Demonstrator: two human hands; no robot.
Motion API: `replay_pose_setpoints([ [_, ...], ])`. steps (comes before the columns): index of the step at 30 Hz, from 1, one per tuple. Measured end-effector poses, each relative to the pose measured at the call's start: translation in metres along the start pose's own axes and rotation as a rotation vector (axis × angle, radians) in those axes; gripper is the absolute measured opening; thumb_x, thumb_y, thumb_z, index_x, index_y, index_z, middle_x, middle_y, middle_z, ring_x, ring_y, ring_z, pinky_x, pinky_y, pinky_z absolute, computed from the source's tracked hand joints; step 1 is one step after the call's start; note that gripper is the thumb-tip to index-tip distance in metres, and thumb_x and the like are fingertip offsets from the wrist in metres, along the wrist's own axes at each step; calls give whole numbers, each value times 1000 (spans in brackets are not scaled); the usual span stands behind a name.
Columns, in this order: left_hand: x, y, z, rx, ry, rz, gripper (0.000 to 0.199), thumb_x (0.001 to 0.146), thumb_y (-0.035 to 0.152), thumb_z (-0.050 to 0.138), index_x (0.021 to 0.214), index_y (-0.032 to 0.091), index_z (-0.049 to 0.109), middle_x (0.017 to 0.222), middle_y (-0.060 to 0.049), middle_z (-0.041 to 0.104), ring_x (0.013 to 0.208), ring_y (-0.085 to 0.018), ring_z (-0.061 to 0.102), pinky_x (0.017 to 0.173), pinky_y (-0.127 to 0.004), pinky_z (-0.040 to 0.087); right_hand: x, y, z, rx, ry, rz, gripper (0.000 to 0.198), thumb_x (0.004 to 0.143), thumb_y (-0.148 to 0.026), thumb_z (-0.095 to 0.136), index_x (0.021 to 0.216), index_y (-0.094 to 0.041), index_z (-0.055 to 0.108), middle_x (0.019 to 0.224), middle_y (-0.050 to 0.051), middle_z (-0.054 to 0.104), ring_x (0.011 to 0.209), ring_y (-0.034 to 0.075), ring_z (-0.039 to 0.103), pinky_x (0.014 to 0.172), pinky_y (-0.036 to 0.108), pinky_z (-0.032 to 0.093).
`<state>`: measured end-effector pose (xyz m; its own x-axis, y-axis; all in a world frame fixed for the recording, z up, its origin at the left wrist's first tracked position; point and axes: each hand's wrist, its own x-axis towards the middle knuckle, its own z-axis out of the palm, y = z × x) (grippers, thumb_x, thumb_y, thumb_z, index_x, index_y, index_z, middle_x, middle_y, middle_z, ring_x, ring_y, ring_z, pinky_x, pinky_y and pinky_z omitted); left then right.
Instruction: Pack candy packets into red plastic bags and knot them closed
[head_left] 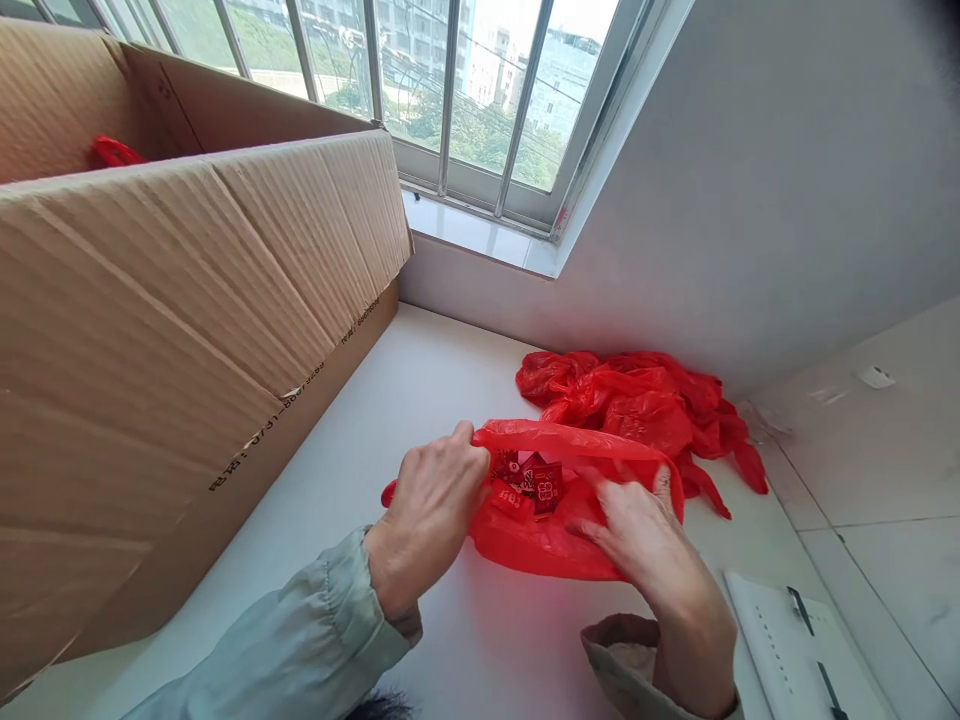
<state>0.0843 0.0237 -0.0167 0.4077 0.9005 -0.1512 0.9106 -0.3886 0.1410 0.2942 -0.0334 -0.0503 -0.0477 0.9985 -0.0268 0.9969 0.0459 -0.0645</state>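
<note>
1. Left side: the carton (187,320) stands as a high barrier to the left of my left hand (435,500).
2. Left passage: a strip of bare tabletop (442,370) runs between the carton and my left hand, ending at the wall (750,180).
3. Far side: a heap of red plastic (637,400) lies just beyond the red bag (555,555), obstructing direct access to the wall.
4. Bag mouth: an opening lies between my 2 hands, above the small packets (536,485); the spread fingers of my right hand (637,525) occupy its right portion.
5. Near side: bare tabletop separates my 2 forearms.
6. Right side: a flat white object (772,650) limits room beyond my right forearm.
</note>
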Motion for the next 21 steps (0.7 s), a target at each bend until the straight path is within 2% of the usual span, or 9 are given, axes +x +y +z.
replay_pose_setpoints([
  [2,0,-7,1,-4,33,-18,19,87,7,46,71,19,47,77,0,44,49,-12,25,47,-30,17,9,-1,2,-26,-39,33,27,86,-18,52,105,-24,71,71,1,67,81,25,66,115,64,16],
  [5,-7,-21,-6,-12,103,-47,18,84,4,40,77,21,43,78,1,39,50,-12,28,48,-29,20,19,-6,4,2,-29,-1,21,82,-15,56,84,-26,73,99,6,69,106,29,62,113,68,11],
  [8,-20,-35,-21,-26,154,-64,21,83,3,36,84,22,45,81,1,37,51,-11,34,48,-28,21,22,-11,2,41,37,-42,18,76,-12,61,69,-25,71,121,7,63,124,34,51,109,71,16],
  [12,-36,-47,-31,-83,104,-78,27,87,6,36,98,25,52,91,-1,41,57,-12,45,53,-28,30,21,-18,4,32,124,-121,20,70,-11,68,83,-26,73,133,10,58,131,37,45,107,71,19],
  [14,-40,-51,-27,-105,93,-19,37,86,2,36,110,26,52,96,-2,45,65,-15,50,60,-30,34,22,-20,6,38,83,-155,26,69,-11,68,91,-25,72,126,10,63,126,36,51,106,69,23],
  [17,-39,-52,-18,-100,92,77,52,84,-3,36,127,25,45,98,-4,46,77,-18,51,66,-31,37,25,-23,7,71,32,-185,29,78,-5,56,94,-24,71,103,5,72,101,27,64,101,57,37],
  [19,-37,-51,-15,-93,85,80,49,87,-1,36,128,22,45,97,-4,45,76,-19,50,66,-32,37,26,-27,4,71,96,-211,34,82,-1,47,93,-23,71,100,5,72,98,25,64,95,49,42],
  [21,-35,-50,-15,-104,81,75,43,89,2,36,125,22,47,96,-4,44,69,-18,48,64,-32,36,25,-33,-2,58,240,-234,36,85,2,44,92,-21,71,101,6,72,108,27,61,94,44,44],
])
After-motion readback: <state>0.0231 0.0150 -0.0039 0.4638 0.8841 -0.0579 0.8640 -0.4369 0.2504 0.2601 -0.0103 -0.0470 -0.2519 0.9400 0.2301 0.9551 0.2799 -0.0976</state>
